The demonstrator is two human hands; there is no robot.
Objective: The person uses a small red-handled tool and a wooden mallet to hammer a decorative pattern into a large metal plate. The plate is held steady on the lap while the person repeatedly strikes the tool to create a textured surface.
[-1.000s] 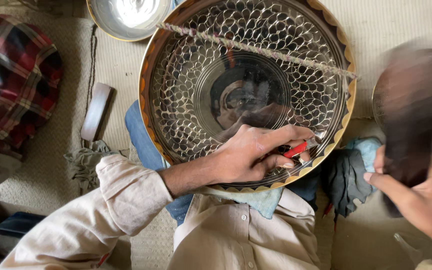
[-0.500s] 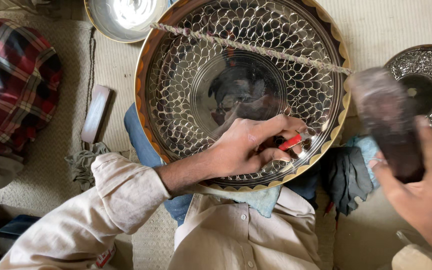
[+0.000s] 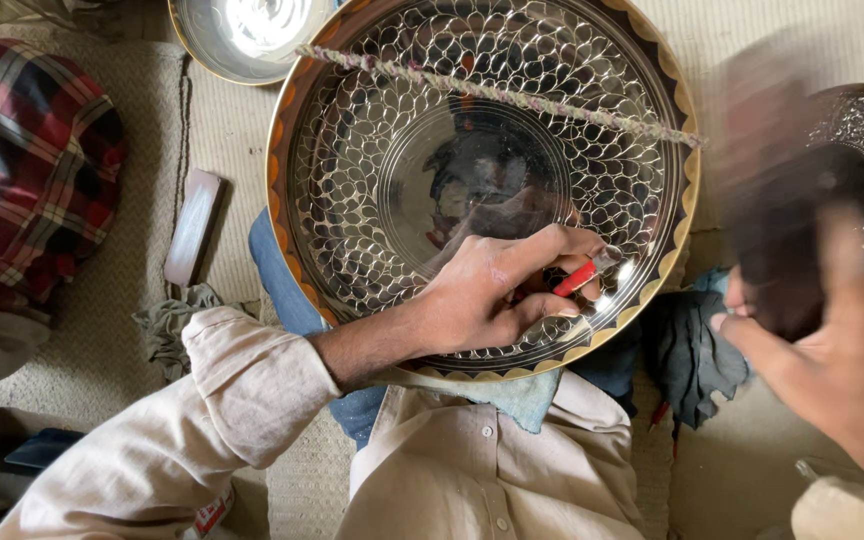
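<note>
Gleaming brass tray (image 3: 372, 200), scale-patterned; fingers (image 3: 542, 250) pinching red-handled tool (image 3: 577, 279).

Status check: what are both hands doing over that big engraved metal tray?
Left hand pinching red-handled tool against engraved tray. Right hand raised, gripping a blurred dark tool. Twisted cord crosses the tray, away from the tool.

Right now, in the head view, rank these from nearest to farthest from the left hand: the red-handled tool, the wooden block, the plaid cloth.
1. Red-handled tool: held in the left hand, over the engraved metal tray.
2. Wooden block: on the mat, left of the tray.
3. Plaid cloth: far left edge.
</note>
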